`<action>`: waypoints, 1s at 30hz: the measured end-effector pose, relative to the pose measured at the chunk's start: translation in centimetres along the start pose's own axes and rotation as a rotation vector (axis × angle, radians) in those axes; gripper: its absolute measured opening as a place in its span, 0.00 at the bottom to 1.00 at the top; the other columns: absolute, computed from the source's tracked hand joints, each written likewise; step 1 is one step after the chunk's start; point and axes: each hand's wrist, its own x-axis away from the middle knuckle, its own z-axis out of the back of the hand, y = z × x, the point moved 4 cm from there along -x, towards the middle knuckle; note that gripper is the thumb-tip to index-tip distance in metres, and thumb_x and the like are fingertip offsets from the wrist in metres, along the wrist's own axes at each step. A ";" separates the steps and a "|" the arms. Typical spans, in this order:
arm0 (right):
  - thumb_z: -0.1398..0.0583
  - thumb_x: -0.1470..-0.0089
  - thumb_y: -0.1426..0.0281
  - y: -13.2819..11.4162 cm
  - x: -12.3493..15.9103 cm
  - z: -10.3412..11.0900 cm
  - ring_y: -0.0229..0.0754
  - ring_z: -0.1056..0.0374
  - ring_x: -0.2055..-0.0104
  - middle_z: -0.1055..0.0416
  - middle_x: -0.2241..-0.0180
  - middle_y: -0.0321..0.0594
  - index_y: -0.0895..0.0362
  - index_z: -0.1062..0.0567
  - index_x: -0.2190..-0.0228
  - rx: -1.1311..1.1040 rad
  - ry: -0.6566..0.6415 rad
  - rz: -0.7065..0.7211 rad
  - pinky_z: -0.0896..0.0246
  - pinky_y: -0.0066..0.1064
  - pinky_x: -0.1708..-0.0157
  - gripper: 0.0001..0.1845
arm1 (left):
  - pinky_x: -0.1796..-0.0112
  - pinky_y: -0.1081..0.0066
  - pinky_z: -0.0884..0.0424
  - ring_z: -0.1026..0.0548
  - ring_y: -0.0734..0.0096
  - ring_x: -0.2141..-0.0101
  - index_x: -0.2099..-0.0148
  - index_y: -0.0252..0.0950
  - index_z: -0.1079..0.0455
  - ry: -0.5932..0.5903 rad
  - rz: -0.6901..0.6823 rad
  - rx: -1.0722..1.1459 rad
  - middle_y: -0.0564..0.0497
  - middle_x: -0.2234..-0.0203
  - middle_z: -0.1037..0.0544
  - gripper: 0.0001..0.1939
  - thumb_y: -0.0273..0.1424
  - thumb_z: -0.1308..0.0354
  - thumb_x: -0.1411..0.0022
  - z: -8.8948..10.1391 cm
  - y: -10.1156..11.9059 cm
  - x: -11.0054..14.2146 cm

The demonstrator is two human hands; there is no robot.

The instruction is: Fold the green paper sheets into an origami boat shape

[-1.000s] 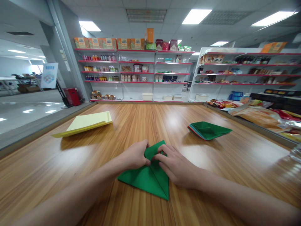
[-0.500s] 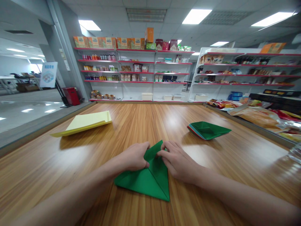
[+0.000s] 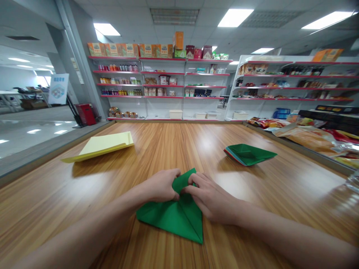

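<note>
A sheet of green paper (image 3: 171, 219), folded into a rough triangle with creases, lies on the wooden table in front of me. My left hand (image 3: 165, 185) grips its upper left edge, the thumb on top and the other fingers mostly hidden behind the paper. At the upper right part, my right hand (image 3: 206, 194) pinches and presses the paper with bent fingers near the top corner. Part of the paper's right side is covered by that hand.
Yellow paper (image 3: 103, 145) lies at the table's left. A folded stack of coloured paper (image 3: 249, 154), green on top, sits to the right. Snack packets (image 3: 314, 138) lie beyond the right edge, with clear plastic (image 3: 353, 182) nearby. Stocked shelves (image 3: 162, 86) stand behind the table (image 3: 157, 138).
My right hand's thumb and fingers have shifted left and slightly down across the green paper. My left hand stays gripping nearly the same place.
</note>
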 end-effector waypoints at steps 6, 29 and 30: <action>0.48 0.45 0.76 0.4 0.1 0.1 0.45 0.41 0.60 0.37 0.64 0.44 0.57 0.27 0.60 0.011 0.035 -0.028 0.44 0.38 0.60 0.13 | 0.61 0.64 0.32 0.28 0.56 0.58 0.53 0.37 0.35 -0.016 -0.041 0.032 0.45 0.57 0.26 0.26 0.34 0.37 0.56 0.0 0.1 0.0; 0.45 0.48 0.76 2.1 0.5 0.6 0.41 0.39 0.65 0.35 0.69 0.42 0.57 0.24 0.69 0.069 0.092 -0.144 0.47 0.34 0.64 0.10 | 0.60 0.66 0.33 0.28 0.57 0.57 0.50 0.37 0.35 -0.052 -0.042 -0.049 0.46 0.56 0.26 0.28 0.34 0.37 0.56 0.1 0.6 0.1; 0.45 0.47 0.75 1.9 0.5 0.6 0.41 0.38 0.65 0.34 0.69 0.42 0.58 0.24 0.69 0.063 0.073 -0.125 0.46 0.34 0.64 0.09 | 0.62 0.66 0.33 0.27 0.57 0.59 0.53 0.37 0.33 -0.060 -0.038 -0.055 0.46 0.58 0.25 0.26 0.36 0.37 0.56 0.1 0.6 0.2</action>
